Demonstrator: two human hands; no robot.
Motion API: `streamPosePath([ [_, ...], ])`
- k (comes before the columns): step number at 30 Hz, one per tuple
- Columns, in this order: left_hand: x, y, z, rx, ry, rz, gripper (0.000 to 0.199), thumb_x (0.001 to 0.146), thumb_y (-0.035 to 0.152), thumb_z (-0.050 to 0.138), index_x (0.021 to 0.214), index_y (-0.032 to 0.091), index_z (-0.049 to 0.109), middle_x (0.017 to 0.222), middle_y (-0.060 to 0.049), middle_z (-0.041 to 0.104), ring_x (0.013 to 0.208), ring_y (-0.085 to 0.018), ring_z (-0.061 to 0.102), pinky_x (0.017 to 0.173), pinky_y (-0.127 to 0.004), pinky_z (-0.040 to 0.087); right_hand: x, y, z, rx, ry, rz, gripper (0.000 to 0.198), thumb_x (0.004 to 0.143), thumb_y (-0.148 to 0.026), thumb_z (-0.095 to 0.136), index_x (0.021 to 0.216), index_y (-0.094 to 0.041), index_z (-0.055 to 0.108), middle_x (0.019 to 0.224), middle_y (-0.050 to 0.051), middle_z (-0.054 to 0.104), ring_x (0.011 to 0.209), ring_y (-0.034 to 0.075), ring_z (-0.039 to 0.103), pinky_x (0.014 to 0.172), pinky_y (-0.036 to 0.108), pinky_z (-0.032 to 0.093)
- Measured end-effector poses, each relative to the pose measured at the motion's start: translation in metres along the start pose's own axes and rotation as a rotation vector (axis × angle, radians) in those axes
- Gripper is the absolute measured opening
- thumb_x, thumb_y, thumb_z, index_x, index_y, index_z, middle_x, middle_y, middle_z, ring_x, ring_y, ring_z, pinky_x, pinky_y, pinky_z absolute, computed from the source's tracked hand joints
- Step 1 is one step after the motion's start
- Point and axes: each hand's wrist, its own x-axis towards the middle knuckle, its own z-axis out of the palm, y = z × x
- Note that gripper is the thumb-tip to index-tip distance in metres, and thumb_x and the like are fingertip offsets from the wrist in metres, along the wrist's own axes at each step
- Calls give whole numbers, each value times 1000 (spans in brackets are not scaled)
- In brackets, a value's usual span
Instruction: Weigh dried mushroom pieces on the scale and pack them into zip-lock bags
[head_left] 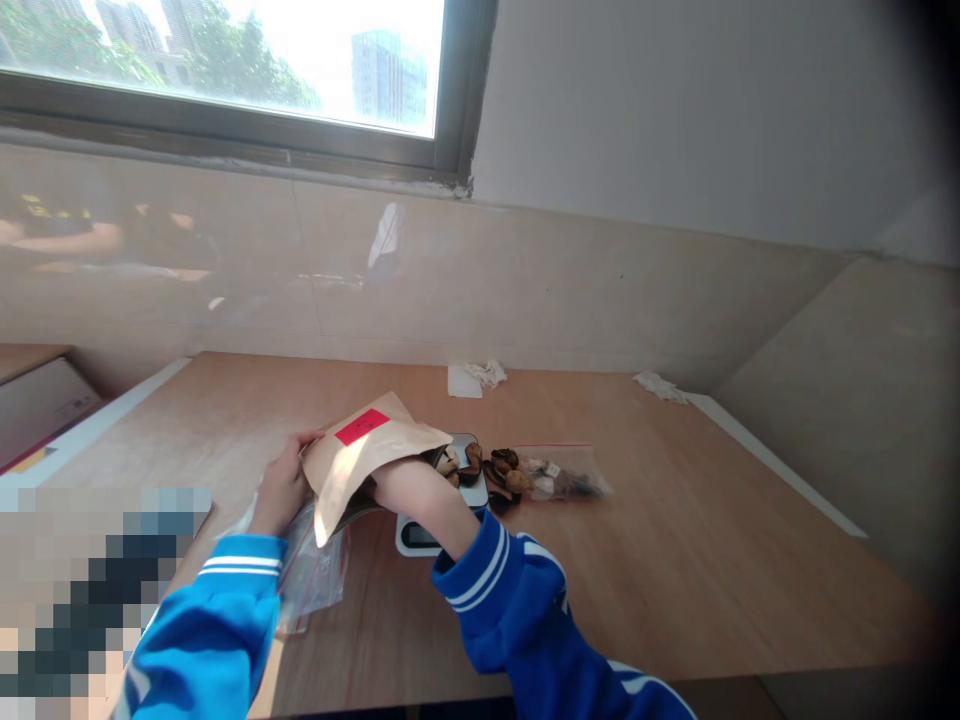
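My left hand (283, 487) grips the closed end of a brown paper bag (401, 437) with a red label, fingers wrapped at its left edge. The bag is tilted, its mouth facing right. Into that mouth reaches my right hand (405, 490); its fingers are hidden inside. Under and behind the right forearm lies a white digital scale (409, 540), partly covered. Dark brown dried pieces that look like mushrooms (472, 463) lie on the scale, and more dried pieces (506, 472) sit just right of it. A clear zip bag (562, 475) with some dark bits rests beside them.
Several clear zip bags (315, 580) lie beneath my left wrist on the wooden table (675, 570). A white paper (463, 382) with a crumpled tissue (489, 374) is at the back edge, another tissue (660, 387) farther right. A box (49, 405) stands at far left.
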Motion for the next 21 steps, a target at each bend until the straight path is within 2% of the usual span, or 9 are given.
streamPosePath([
  [2, 0, 0, 0, 9, 2, -18, 44, 79, 35, 50, 121, 22, 48, 111, -10, 69, 97, -28, 66, 80, -37, 51, -7, -7, -12, -43, -57, 25, 31, 79, -5, 60, 107, -17, 65, 125, 8, 63, 117, 25, 56, 106, 38, 42],
  [6, -1, 3, -2, -6, -9, -29, 47, 78, 38, 51, 121, 21, 48, 111, -11, 68, 97, -29, 66, 80, -38, 51, -23, -20, -40, -34, -81, 58, 23, 86, -8, 53, 100, -19, 68, 109, 8, 69, 102, 23, 65, 92, 36, 51],
  [9, -1, 3, -2, -33, -14, 0, 51, 75, 39, 54, 122, 21, 47, 113, -11, 67, 98, -29, 65, 81, -39, 51, -34, -26, -65, 74, 13, -17, 27, 88, -11, 55, 110, -23, 64, 117, 4, 66, 110, 21, 61, 97, 35, 48],
  [12, 1, -4, 1, -14, -15, -9, 48, 77, 38, 52, 123, 22, 47, 110, -10, 68, 96, -30, 66, 80, -40, 50, -46, -23, -89, 222, 198, -71, 34, 89, -16, 56, 121, -26, 58, 122, 3, 63, 115, 18, 58, 101, 36, 45],
  [15, 3, -11, 5, 38, -8, -37, 45, 84, 43, 44, 124, 21, 47, 101, -11, 70, 93, -30, 66, 79, -40, 50, -53, -2, -101, 364, 406, -6, 38, 89, -27, 58, 126, -28, 51, 121, 2, 63, 108, 16, 61, 98, 35, 48],
  [17, 4, -13, 7, 64, -7, -69, 50, 86, 49, 40, 126, 19, 45, 98, -12, 70, 91, -31, 66, 77, -40, 49, -54, 22, -97, 409, 504, 70, 34, 88, -32, 60, 121, -26, 50, 116, 4, 65, 103, 16, 63, 95, 33, 49],
  [19, 5, -11, 8, 77, 0, -102, 55, 87, 53, 39, 128, 18, 43, 101, -13, 69, 91, -31, 66, 76, -40, 49, -51, 52, -85, 379, 531, 136, 25, 87, -32, 61, 109, -22, 54, 110, 5, 67, 99, 16, 64, 92, 32, 50],
  [21, 5, -8, 8, 85, 15, -121, 57, 87, 55, 37, 128, 16, 43, 104, -14, 69, 93, -31, 66, 77, -40, 49, -46, 80, -68, 356, 473, 199, 22, 86, -33, 61, 103, -20, 56, 105, 6, 67, 95, 16, 64, 88, 31, 50],
])
